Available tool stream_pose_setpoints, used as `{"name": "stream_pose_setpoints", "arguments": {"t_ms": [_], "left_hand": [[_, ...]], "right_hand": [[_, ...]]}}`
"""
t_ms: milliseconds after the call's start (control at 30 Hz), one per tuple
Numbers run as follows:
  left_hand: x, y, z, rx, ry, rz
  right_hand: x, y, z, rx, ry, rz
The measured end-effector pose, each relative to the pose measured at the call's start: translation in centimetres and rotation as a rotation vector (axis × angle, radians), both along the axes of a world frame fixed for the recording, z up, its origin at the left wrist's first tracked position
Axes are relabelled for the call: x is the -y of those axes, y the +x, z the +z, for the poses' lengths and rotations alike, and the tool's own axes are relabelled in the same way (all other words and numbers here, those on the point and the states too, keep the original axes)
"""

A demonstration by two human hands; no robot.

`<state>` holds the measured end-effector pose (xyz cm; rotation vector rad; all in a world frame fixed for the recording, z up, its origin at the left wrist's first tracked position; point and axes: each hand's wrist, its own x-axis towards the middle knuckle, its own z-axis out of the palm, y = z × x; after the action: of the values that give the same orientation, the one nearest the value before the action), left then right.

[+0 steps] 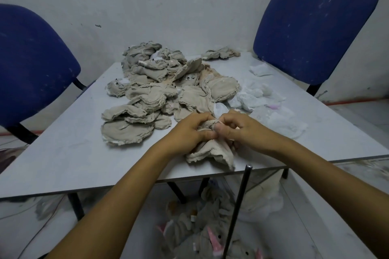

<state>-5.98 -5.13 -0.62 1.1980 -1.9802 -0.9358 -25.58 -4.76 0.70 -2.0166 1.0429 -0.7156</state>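
Head view.
- Left hand (188,131): fingers curled, pinching the top of a beige piece (213,152).
- Right hand (244,128): fingers curled, gripping the same piece; thumbs of both hands meet at its upper fold.
- Beige piece: bunched between the hands, lower part lying on the worktop (63,153) near its front edge.
- Pile (160,82): many like beige pieces, frayed edges, heaped mid-worktop, just beyond the hands.
- Small heap (221,52): a few more at the far edge.
- White pieces (257,93): loose, right of the pile.
- Chairs: blue, one at left (31,65), one at right (315,27), against the wall.
- Plush toys (200,234): grey with pink ears, below the worktop.
- Black rod (237,206): slanted in front of the toys.
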Motion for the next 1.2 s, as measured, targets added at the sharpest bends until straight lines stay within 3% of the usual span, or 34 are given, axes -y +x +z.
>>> {"name": "stream_pose_setpoints", "arguments": {"t_ms": [167,233,300,433,533,600,700,767,900,1200], "left_hand": [[-0.7,-0.4,0.6,-0.232,0.226,0.045],[-1.2,-0.5,1.2,-0.252,0.316,-0.007],[-1.6,-0.1,2.0,-0.135,0.312,-0.091],[-2.6,-0.2,3.1,0.206,0.051,-0.184],[-3.5,-0.8,3.1,0.282,-0.307,-0.143],[-4.2,-1.5,3.2,0.317,-0.578,-0.131],[-5.7,-2.8,3.9,0.284,-0.849,-0.11],[-6.5,-3.0,4.4,0.238,-0.966,-0.107],[-7.8,-2.8,4.3,0.221,-1.076,-0.152],[-9.9,-2.5,0.7,0.258,-1.06,-0.152]], "right_hand": [[-0.6,-0.2,-0.6,-0.242,-0.076,0.035],[-0.9,0.1,-1.0,-0.189,-0.13,0.02],[-0.9,-0.3,-1.0,-0.088,-0.13,-0.026],[-1.7,-1.6,-0.1,0.029,-0.05,-0.024],[-3.1,-2.8,0.8,-0.096,-0.05,0.108],[-4.2,-3.8,1.7,-0.223,-0.204,0.127],[-5.9,-4.4,2.7,-0.154,-0.597,0.025],[-6.9,-4.4,3.1,-0.116,-0.746,-0.017],[-8.5,-4.9,3.2,-0.198,-0.939,-0.073],[-10.6,-4.6,-0.4,-0.344,-1.178,-0.078]]}}
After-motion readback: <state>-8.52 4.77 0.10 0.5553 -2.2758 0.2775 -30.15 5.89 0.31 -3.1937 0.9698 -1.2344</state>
